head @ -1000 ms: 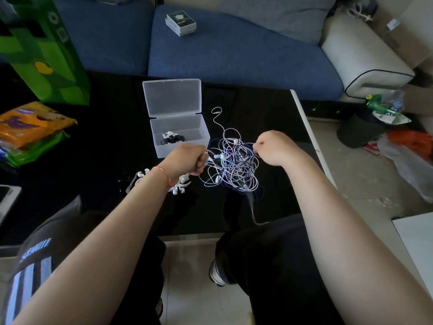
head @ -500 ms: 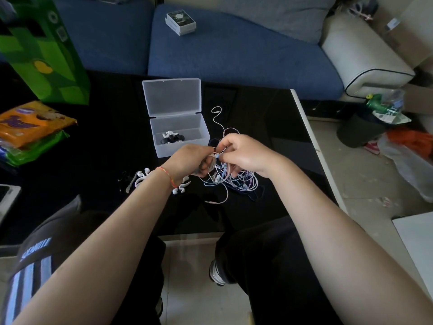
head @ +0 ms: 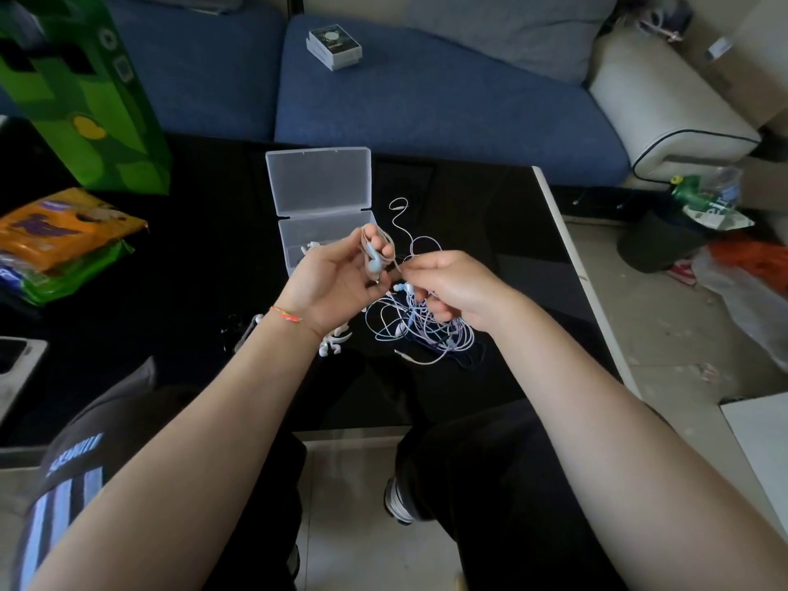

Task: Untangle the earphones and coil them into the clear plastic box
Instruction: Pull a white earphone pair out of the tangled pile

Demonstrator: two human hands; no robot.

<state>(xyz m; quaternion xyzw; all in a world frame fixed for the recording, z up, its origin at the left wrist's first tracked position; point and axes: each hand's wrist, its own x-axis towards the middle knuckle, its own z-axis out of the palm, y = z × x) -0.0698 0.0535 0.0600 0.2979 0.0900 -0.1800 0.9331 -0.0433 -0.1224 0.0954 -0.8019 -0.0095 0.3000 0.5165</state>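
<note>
While the tangled white, blue and purple earphone cables [head: 420, 330] lie near the black tabletop's [head: 204, 266] front edge, the right hand [head: 458, 287] pinches a strand, the left hand [head: 341, 279] curls round a pale blue earbud [head: 375, 262]; beyond, the clear plastic box [head: 324, 211] sits lid-open

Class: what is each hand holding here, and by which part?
Left hand holds a light-blue earbud and its looped cord in its fingers; right hand pinches a cord from the tangled earphones.

arms bare | left wrist: thin orange-red string bracelet [head: 286, 314] | black trousers [head: 490, 484] | white-soled shoe [head: 394, 501]
</note>
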